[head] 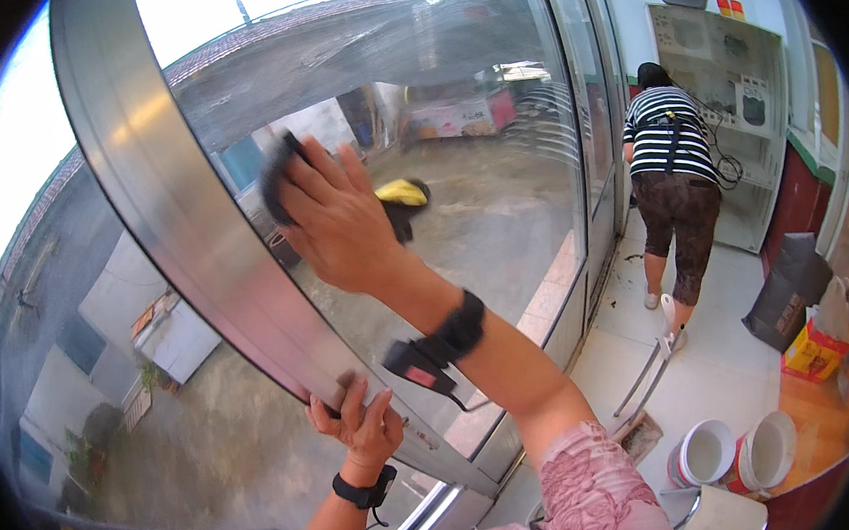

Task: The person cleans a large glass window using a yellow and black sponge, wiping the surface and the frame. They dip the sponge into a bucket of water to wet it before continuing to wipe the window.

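Observation:
My right hand (344, 222) is raised against a glass pane (465, 210) streaked with marks. Under its fingertips is a dark cloth or pad (279, 175), pressed to the glass beside the metal frame. Lower down, my left hand (366, 428) rests its fingers on the edge of the wide metal window frame (248, 277); part of its grip is hidden behind the frame. Both wrists wear black bands, the right one with a small black device (417, 369) and a cable. A yellow and dark shape (403, 192) shows at the glass behind my right hand; what it is, I cannot tell.
A person (670, 130) in a striped top bends beside a shelf cabinet (719, 45) at the right. Nearer stand two buckets of cloudy liquid (705, 452), a long-handled dustpan (639, 434), a chair or stool (722, 514), a dark bag (788, 295) and a yellow-red box (814, 352).

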### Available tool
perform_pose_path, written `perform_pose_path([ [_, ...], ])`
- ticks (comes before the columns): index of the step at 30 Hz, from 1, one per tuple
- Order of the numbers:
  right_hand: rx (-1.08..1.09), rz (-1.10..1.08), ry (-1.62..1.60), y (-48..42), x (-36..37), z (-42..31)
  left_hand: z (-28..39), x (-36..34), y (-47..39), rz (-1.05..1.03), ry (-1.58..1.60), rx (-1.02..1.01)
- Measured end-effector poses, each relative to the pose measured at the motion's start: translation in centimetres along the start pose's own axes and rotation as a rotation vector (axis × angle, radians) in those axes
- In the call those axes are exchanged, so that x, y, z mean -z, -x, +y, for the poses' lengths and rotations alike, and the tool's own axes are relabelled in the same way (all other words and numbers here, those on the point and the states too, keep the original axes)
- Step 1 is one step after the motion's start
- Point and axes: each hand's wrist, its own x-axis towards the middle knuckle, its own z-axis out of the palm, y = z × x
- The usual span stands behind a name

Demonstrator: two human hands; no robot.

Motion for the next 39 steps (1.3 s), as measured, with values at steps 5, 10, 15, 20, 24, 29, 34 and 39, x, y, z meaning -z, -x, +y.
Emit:
perform_pose_path([
  [5, -0.282, 0.302, 0.341, 3.5, -0.8, 12.1, 0.3, 0.6, -0.3, -0.009, 0.022, -0.008],
  [10, -1.071, 0.377, 0.335, 28.8, -0.1, 16.1, 0.6, 0.1, -0.7, 0.023, 0.014, -0.03],
  [15, -1.4, 0.275, 0.232, 32.6, -2.2, 7.7, 0.0, 0.0, 0.0, -0.017, -0.009, 0.029],
  [20, -0.203, 0.193, -0.132, 9.4, -0.8, 0.8, -0.1, 0.0, 0.2, -0.034, -0.036, 0.037],
  [24, 0.055, 0.229, 0.178, -3.0, -1.7, 2.7, -0.3, 0.3, 0.1, -0.047, -0.016, 0.008],
  [29, 0.028, 0.384, 0.656, 1.4, 1.7, 20.0, 0.7, 0.4, -0.8, 0.026, 0.002, -0.027],
  [34, -1.16, 0.483, 0.114, 28.5, 1.1, 22.5, 0.6, 0.2, -0.7, 0.026, 0.039, -0.026],
  [39, -1.488, 0.234, 0.284, 31.3, -1.3, 9.9, 0.5, 0.6, -0.5, 0.014, 0.019, -0.023],
])
